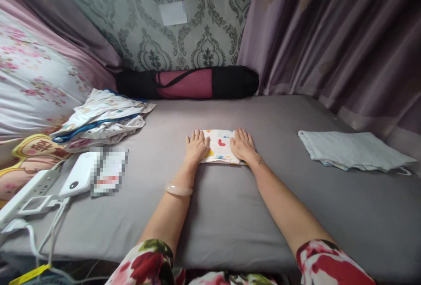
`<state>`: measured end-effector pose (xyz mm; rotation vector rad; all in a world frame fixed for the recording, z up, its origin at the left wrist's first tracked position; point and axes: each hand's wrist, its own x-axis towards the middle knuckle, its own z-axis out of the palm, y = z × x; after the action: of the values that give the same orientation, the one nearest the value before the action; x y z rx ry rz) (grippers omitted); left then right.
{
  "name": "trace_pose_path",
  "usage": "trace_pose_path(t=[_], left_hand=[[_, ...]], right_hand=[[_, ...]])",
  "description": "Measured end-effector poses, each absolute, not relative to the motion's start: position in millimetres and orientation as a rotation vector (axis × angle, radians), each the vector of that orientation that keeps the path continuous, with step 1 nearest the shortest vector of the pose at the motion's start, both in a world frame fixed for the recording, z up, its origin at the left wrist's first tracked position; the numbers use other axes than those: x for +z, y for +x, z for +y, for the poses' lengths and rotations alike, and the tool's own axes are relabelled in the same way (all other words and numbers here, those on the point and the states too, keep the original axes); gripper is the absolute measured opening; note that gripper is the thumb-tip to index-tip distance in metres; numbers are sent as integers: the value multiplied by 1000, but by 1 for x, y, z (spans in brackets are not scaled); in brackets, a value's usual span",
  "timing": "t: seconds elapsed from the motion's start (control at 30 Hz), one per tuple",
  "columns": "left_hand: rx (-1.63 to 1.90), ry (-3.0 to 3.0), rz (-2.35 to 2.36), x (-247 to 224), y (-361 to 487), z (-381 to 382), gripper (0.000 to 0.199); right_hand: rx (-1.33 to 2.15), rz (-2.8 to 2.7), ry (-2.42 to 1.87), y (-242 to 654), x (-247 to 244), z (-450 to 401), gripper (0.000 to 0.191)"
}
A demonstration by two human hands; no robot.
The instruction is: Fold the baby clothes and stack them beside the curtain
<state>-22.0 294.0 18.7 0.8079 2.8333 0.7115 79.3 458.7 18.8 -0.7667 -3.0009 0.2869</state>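
Observation:
A small folded white cloth (221,148) with red, yellow and blue prints lies flat on the grey sheet (223,215). My left hand (197,145) rests palm down on its left end, fingers stretched out. On the right end lies my right hand (242,144), also flat with fingers extended. Both hands press on the cloth from above without gripping it. Part of each end is hidden under the palms. Whether the cloth is a garment, I cannot tell.
Folded printed clothes with blue trim (105,114) lie at the left. Closer in are a white power bank (80,173), a blurred packet (110,173) and a power strip (29,190) with cables. A pale folded cloth (351,149) lies right; a black-and-maroon long bag (187,83) lines the back.

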Motion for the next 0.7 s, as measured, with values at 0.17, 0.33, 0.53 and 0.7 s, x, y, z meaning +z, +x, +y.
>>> trace_pose_path(t=[0.17,0.33,0.53,0.7], left_hand=[[1329,652,2739,13,-31,294,25],[1902,313,2409,11,-50,288,33],[2440,-111,1890,17,-59,282,32],[2546,-217,1659,21,-62,276,37]], right_hand=[[309,-3021,-783,76,18,461,64],[288,-3014,-737,77,31,460,66],[279,-2989,-596,81,25,456,67],[326,-3040,-624,80,19,460,68]])
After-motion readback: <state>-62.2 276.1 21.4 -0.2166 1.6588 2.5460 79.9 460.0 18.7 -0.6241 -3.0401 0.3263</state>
